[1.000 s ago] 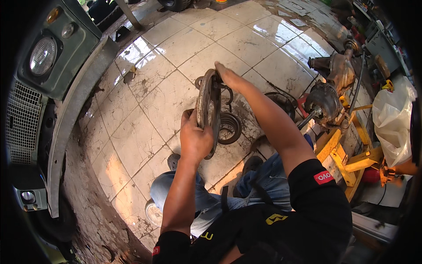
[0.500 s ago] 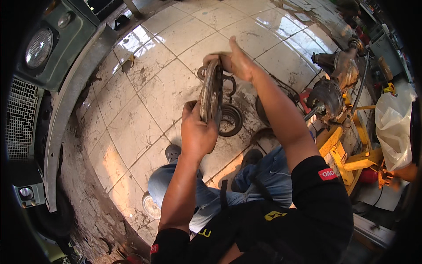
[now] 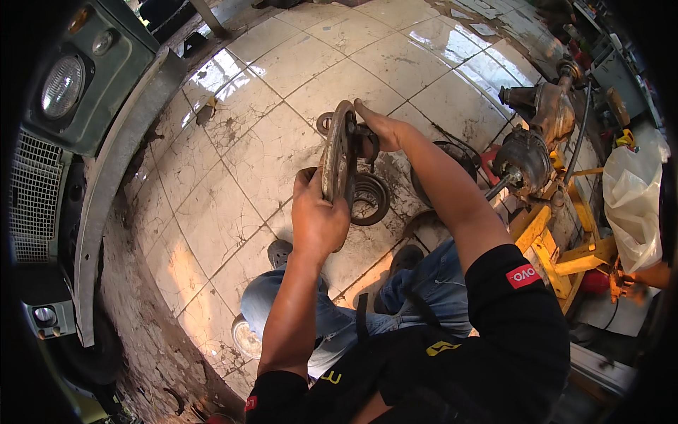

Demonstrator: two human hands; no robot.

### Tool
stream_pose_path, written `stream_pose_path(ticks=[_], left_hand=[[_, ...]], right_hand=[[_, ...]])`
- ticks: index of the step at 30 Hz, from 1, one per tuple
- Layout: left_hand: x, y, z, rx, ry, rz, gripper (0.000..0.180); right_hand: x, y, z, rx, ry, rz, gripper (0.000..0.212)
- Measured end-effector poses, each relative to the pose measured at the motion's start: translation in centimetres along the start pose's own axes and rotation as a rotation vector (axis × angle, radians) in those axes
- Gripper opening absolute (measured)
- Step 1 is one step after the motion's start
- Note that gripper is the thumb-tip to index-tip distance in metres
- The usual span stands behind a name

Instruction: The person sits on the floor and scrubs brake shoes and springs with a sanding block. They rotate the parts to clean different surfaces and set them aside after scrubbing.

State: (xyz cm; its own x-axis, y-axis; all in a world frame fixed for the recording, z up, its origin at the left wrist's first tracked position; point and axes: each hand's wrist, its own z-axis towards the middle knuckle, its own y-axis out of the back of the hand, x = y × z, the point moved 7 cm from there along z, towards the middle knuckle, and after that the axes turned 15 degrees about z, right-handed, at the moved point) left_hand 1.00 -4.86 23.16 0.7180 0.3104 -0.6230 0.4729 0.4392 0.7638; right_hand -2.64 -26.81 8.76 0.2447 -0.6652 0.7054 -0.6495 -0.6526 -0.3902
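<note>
My left hand [image 3: 319, 219] is closed around the near edge of a heavy, rusty round metal plate [image 3: 337, 155], held up nearly edge-on above the floor. A dark stub [image 3: 365, 143] sticks out from its right face. My right hand [image 3: 387, 133] is at that stub, one finger stretched towards the plate's upper edge; its other fingers are partly hidden, and it appears to grip the part there. Beneath the plate, a stack of dark metal rings [image 3: 371, 199] lies on the tiles, and a smaller ring [image 3: 325, 123] shows just beyond the plate.
On the left stands a green vehicle front with a headlight [image 3: 63, 86] and grey bumper [image 3: 106, 169]. To the right, a greasy axle assembly [image 3: 526, 152] rests by a yellow stand [image 3: 551, 261]. A whitish plastic bag [image 3: 632, 201] hangs beside it. A dark round part [image 3: 445, 169] lies on the floor.
My right hand has come down from the plate's top edge to the stub on its right face. My left hand keeps its hold, and the plate has tilted slightly.
</note>
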Motion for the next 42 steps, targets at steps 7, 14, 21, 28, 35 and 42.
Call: stream_pose_path(ticks=[7,14,21,28,35,42], left_hand=[[-0.2,-0.7,-0.3,0.002,-0.027,0.019,0.048],[-0.6,-0.7,0.1,0.036,-0.023,-0.017,0.051],[-0.3,-0.7,-0.1,-0.014,-0.04,0.026,0.052],[0.5,-0.6,-0.4,0.035,0.029,-0.082,0.042],[-0.4,-0.6,-0.1,-0.031,-0.07,-0.005,0.053],[1.0,-0.6,-0.2,-0.04,-0.086,-0.037,0.041]], right_hand=[[2.7,-0.4,-1.1,0.278,0.108,0.163,0.107],[5.2,-0.2,-2.2,0.396,0.175,0.499,0.102],[3.9,-1.4,-1.0,0.145,0.206,-0.005,0.098],[5.4,-11.9,-14.3,0.392,1.081,-0.823,0.09],[6.8,-6.9,-9.3,0.043,0.744,-0.602,0.087],[3.9,-14.7,-16.7,0.43,1.239,-1.009,0.078]])
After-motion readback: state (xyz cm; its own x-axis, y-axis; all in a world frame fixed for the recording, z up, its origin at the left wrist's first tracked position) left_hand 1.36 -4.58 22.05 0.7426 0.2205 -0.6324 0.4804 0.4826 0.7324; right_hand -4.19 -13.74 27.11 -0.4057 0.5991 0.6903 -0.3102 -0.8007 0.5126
